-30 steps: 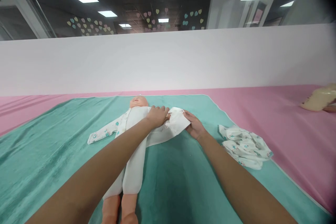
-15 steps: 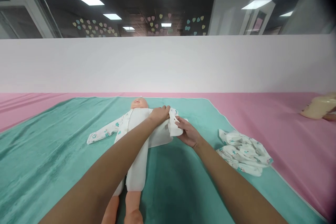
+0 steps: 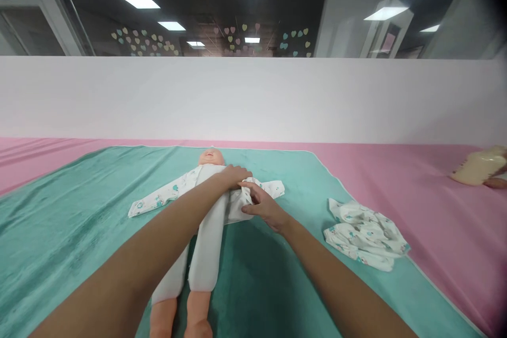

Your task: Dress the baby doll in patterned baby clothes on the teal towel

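A baby doll (image 3: 205,259) with a white cloth body lies on its back on a teal blanket (image 3: 79,195), its head at the far end. A white printed baby shirt (image 3: 158,197) is on it, one sleeve stretched out to the left and the other pointing right. My left hand (image 3: 236,175) is closed on the shirt at the doll's right-side shoulder in view; its fingertips are partly hidden. Just beside it, my right hand (image 3: 266,210) pinches a bunched fold of the shirt's front between thumb and fingers.
To the right lies a crumpled white printed garment (image 3: 368,233) at the blanket's edge. Under the blanket spreads a pink cover (image 3: 396,179). Another person's hand (image 3: 496,182) touches a cream-coloured doll part or bottle (image 3: 477,166) at the far right. A white low wall (image 3: 245,100) stands behind.
My right hand has moved left and slightly down, drawing the shirt's cloth toward the doll's body. The right sleeve now lies uncovered beyond my hands. My left hand has shifted slightly left and down.
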`<state>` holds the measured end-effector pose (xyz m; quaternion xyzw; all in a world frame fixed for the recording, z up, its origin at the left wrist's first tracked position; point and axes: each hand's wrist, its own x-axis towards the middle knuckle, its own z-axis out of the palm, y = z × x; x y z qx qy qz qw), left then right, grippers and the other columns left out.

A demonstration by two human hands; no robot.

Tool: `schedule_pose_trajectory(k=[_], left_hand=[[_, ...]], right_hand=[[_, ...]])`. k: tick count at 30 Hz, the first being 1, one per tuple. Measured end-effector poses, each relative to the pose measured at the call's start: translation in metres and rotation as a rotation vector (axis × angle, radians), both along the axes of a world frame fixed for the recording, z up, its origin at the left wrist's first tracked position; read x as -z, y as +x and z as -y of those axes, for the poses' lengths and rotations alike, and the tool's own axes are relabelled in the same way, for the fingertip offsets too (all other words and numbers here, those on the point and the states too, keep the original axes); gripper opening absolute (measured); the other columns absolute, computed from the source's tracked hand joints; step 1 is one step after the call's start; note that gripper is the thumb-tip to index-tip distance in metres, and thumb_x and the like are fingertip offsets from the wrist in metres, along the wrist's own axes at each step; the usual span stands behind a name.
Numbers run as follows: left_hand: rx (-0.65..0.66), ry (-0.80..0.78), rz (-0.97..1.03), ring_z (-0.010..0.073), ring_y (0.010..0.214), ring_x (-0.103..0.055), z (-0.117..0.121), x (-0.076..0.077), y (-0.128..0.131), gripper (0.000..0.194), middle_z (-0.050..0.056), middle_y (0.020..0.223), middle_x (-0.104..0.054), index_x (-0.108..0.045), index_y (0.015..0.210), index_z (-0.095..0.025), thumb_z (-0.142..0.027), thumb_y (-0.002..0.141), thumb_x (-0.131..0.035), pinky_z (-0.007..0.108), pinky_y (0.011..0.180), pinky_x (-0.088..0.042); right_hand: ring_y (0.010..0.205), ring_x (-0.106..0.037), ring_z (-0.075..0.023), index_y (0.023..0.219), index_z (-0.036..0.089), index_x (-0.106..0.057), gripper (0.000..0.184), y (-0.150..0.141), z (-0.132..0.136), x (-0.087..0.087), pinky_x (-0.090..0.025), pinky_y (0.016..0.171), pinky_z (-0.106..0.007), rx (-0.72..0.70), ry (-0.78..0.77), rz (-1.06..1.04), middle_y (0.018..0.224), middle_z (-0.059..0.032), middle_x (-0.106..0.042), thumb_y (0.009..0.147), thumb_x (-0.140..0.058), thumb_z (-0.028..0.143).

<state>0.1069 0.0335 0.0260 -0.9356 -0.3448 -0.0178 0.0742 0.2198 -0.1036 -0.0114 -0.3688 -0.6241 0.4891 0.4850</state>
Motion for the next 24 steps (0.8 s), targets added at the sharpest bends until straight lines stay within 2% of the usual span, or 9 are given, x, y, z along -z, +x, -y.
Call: schedule_pose_trajectory(k=[3, 5, 8, 13, 16, 19, 21, 24], left_hand=[[-0.003, -0.034, 0.005, 0.0174, 0.086, -0.059, -0.007, -0.008, -0.011, 0.019, 0.004, 0.095, -0.065, -0.061, 0.094, -0.023, -0.024, 0.077, -0.053, 0.028, 0.074, -0.044], [-0.023, -0.026, 0.046, 0.0168, 0.090, -0.058, -0.011, -0.014, -0.019, 0.023, 0.005, 0.102, -0.063, -0.059, 0.100, -0.023, -0.022, 0.082, -0.044, 0.027, 0.076, -0.044], [-0.065, 0.007, 0.092, 0.0176, 0.094, -0.057, -0.013, -0.023, -0.040, 0.024, 0.005, 0.103, -0.061, -0.058, 0.099, -0.021, -0.024, 0.084, -0.040, 0.027, 0.080, -0.042], [-0.169, 0.126, 0.221, 0.0185, 0.099, -0.053, 0.004, -0.036, -0.093, 0.021, 0.003, 0.106, -0.058, -0.056, 0.098, -0.024, -0.026, 0.084, -0.040, 0.028, 0.076, -0.042], [-0.139, 0.187, 0.149, 0.0180, 0.092, -0.054, 0.020, -0.042, -0.119, 0.021, 0.002, 0.104, -0.058, -0.056, 0.094, -0.025, -0.017, 0.083, -0.039, 0.029, 0.071, -0.041], [-0.007, 0.298, -0.011, 0.0194, 0.090, -0.053, 0.037, -0.046, -0.138, 0.024, 0.004, 0.100, -0.059, -0.056, 0.088, -0.022, -0.008, 0.080, -0.039, 0.034, 0.076, -0.039], [0.029, 0.335, -0.073, 0.0211, 0.092, -0.053, 0.049, -0.045, -0.151, 0.022, 0.006, 0.100, -0.058, -0.057, 0.089, -0.021, -0.008, 0.079, -0.042, 0.036, 0.078, -0.039], [-0.015, 0.324, -0.032, 0.0226, 0.098, -0.052, 0.073, -0.035, -0.168, 0.023, 0.007, 0.108, -0.057, -0.057, 0.096, -0.021, -0.010, 0.080, -0.044, 0.037, 0.079, -0.040]], right_hand=[[0.104, -0.048, -0.0204, 0.122, 0.030, -0.045, 0.058, -0.014, -0.002, 0.012, -0.040, 0.090, -0.038, 0.232, 0.213, 0.182, 0.113, -0.0018, -0.051, 0.068, -0.052, 0.010], [0.115, -0.042, -0.0220, 0.126, 0.030, -0.041, 0.063, -0.026, 0.002, 0.016, -0.033, 0.100, -0.041, 0.296, 0.377, 0.289, 0.122, -0.0030, -0.047, 0.069, -0.048, 0.006], [0.124, -0.035, -0.0229, 0.135, 0.031, -0.031, 0.068, -0.043, 0.015, 0.013, -0.028, 0.106, -0.042, 0.244, 0.536, 0.423, 0.132, -0.0044, -0.041, 0.073, -0.044, 0.006], [0.128, -0.031, -0.0228, 0.140, 0.027, -0.023, 0.073, -0.060, 0.029, 0.010, -0.026, 0.107, -0.045, 0.136, 0.638, 0.541, 0.139, -0.0051, -0.037, 0.073, -0.039, 0.004], [0.122, -0.037, -0.0228, 0.135, 0.026, -0.032, 0.062, -0.060, 0.025, 0.011, -0.031, 0.102, -0.046, 0.220, 0.651, 0.508, 0.131, -0.0068, -0.044, 0.077, -0.040, 0.006], [0.106, -0.048, -0.0226, 0.114, 0.026, -0.053, 0.038, -0.061, 0.022, 0.008, -0.040, 0.091, -0.043, 0.315, 0.651, 0.458, 0.110, -0.0071, -0.056, 0.081, -0.042, 0.010], [0.096, -0.051, -0.0214, 0.101, 0.025, -0.059, 0.028, -0.065, 0.025, 0.005, -0.042, 0.084, -0.040, 0.303, 0.675, 0.482, 0.097, -0.0063, -0.058, 0.084, -0.041, 0.011], [0.091, -0.051, -0.0194, 0.098, 0.022, -0.059, 0.023, -0.077, 0.042, 0.000, -0.042, 0.083, -0.039, 0.240, 0.745, 0.571, 0.093, -0.0056, -0.059, 0.086, -0.041, 0.012]])
